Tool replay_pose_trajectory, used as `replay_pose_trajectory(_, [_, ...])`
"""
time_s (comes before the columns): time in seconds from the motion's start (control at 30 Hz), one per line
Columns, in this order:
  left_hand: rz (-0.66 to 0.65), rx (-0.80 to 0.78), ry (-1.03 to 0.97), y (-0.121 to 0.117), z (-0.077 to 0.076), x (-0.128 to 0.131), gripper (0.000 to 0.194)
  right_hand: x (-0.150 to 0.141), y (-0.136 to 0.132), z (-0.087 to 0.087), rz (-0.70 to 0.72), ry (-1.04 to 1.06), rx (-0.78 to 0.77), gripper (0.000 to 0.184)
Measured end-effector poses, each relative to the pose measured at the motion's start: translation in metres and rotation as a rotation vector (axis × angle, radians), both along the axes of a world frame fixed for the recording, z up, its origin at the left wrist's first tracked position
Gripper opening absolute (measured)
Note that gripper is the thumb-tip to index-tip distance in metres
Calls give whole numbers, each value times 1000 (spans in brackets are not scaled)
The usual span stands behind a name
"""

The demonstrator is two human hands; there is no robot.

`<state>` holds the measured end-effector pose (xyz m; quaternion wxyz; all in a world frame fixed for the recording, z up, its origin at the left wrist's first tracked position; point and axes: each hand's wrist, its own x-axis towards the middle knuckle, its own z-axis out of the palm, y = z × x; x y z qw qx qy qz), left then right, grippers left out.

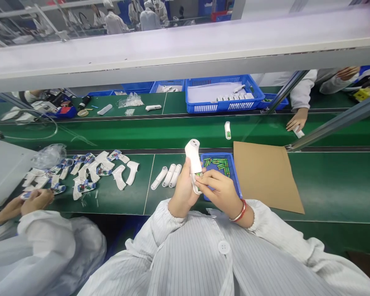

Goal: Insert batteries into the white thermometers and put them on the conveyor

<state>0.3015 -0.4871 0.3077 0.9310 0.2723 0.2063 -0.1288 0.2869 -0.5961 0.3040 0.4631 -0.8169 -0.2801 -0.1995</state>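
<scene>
My left hand (182, 191) is wrapped round the handle of a white handheld thermometer body (193, 158), holding it upright with its head up. My right hand (219, 188) pinches a green battery (199, 174) against the open handle. Just behind my right hand lies a small blue tray (233, 164) of several green batteries. Three white battery covers (167, 176) lie side by side on the green mat to the left of my left hand.
A brown cardboard sheet (265, 174) lies right of the tray. Several white thermometer shells (92, 170) are spread at left, near a co-worker's hands (33, 200). A green conveyor (172, 132) carries one white unit (227, 130). A blue crate (223, 93) stands beyond; another person's hand (297, 120) rests at right.
</scene>
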Motion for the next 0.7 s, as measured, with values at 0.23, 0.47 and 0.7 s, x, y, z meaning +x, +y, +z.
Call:
replay_pose_trajectory(0.23, [0,-37,-20,-3,4,2,38,-5,3,0,-76,-1,0,18])
replay_pose_trajectory(0.47, [-6,-42,-3,-6,-1,3,38,-4,2,0,-137,279,87,14])
replay_pose_trajectory(0.7, [11,-17,26,-7,-7,3,35,-2,2,-7,-94,202,31,15])
